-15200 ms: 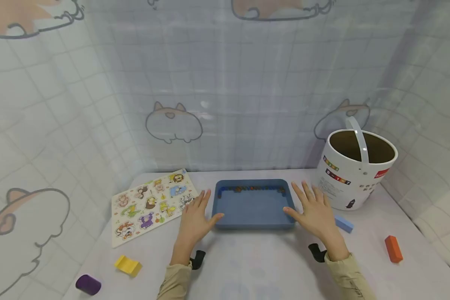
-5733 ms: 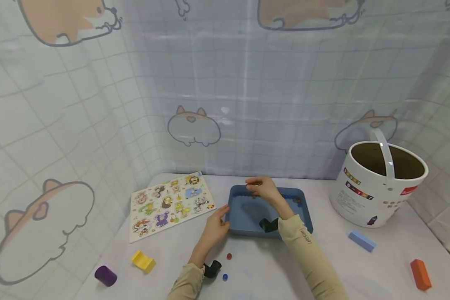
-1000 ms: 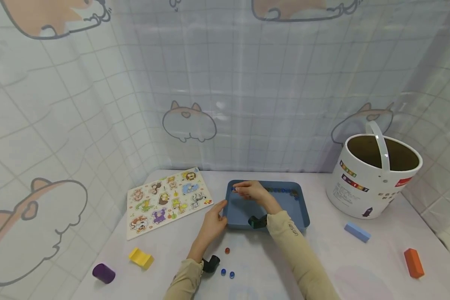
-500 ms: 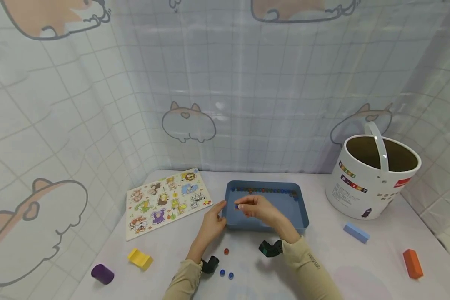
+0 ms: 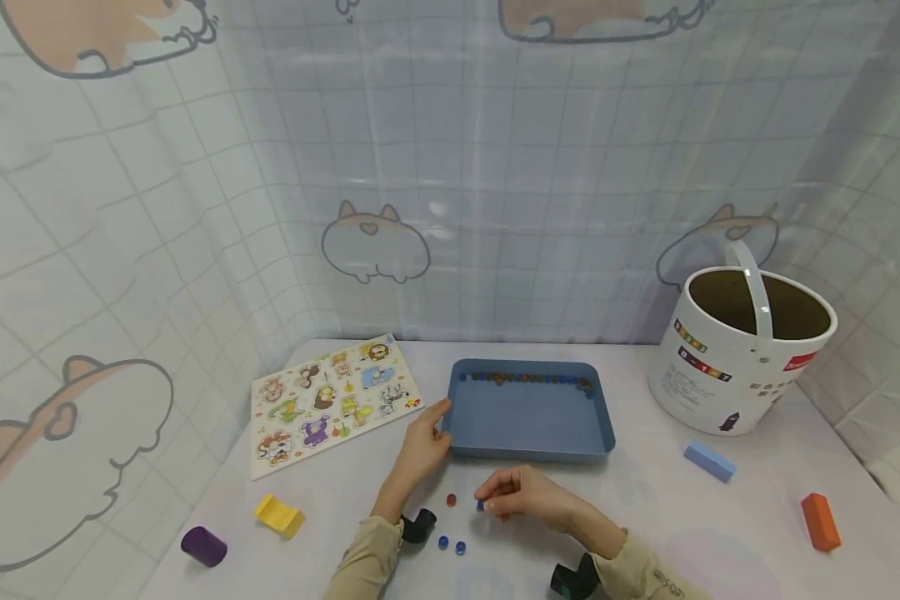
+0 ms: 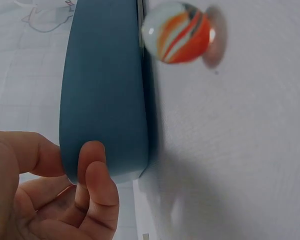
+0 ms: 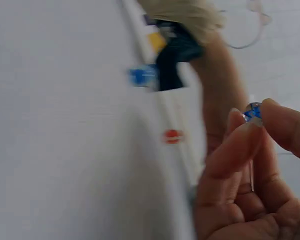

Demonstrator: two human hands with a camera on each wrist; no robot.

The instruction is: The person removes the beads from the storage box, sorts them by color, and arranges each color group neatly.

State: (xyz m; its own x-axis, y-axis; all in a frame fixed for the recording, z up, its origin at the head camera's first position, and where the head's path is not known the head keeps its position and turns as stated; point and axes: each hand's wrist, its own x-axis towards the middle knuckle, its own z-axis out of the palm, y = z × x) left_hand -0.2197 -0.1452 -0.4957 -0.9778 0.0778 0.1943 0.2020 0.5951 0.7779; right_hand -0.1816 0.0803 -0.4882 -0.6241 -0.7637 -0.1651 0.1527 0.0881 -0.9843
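Note:
With its thumb and fingertips, my right hand (image 5: pixel 536 500) pinches a blue marble (image 5: pixel 480 506) over the table in front of the tray; the right wrist view also shows this clear-and-blue marble (image 7: pixel 252 112). My left hand (image 5: pixel 420 443) grips the near left part of the blue-grey tray (image 5: pixel 525 421), thumb and fingers on either side of its wall (image 6: pixel 105 90). Several marbles (image 5: pixel 525 378) line the tray's far side. On the table between my hands lie an orange-streaked marble (image 5: pixel 451 500) and two blue marbles (image 5: pixel 443 542).
An animal puzzle board (image 5: pixel 330 404) lies left of the tray. Nearer me on that side are a yellow block (image 5: pixel 280 517) and a purple cylinder (image 5: pixel 204 547). A white bucket (image 5: pixel 735 358), a blue block (image 5: pixel 709 461) and an orange block (image 5: pixel 821 522) stand to the right.
Over the last second my right hand has carried the blue marble from the tray's far left corner toward me, out over the table. The left hand stays on the tray. Earlier, the table held fewer loose marbles.

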